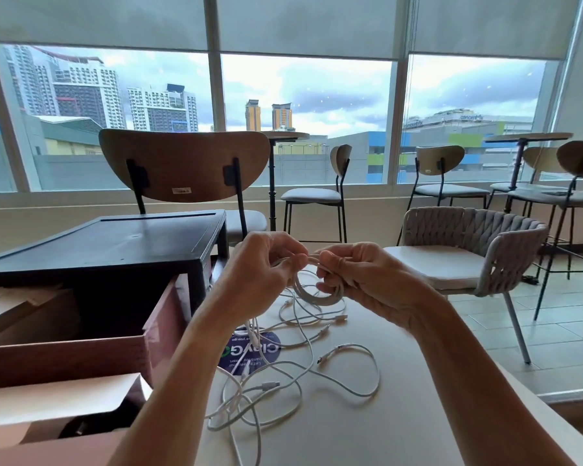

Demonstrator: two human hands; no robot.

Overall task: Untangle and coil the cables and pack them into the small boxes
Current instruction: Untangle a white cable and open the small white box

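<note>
- We hold a small coil of round white cable (320,292) up off the table between both hands. Its loops hang just under our fingers, and a few strands trail from it down to the table.
- Our left hand (260,270) pinches the top of the coil with curled fingers and thumb.
- Our right hand (364,277) grips the same coil from the other side, fingers curled round the strands. The two hands almost meet over it.
- Below the grip and running back toward us, a loose tangle of thin white cables (270,385) lies on the pale beige tabletop (401,425), with several plugs showing.
- Under that tangle, just beneath our left wrist, a round blue sticker with white lettering (270,351) is stuck to the tabletop.
- Left of the grip and lower stands an open reddish-brown wooden box (64,361). Nearer to us than that is an open pale cardboard box (54,398).
- Left of the grip and a little beyond it, a black wooden side table (115,243) stands over the wooden box.
- Beyond the grip is a brown curved wooden chair back (182,163). To the right sits a grey woven armchair with a pale cushion (478,230).
</note>
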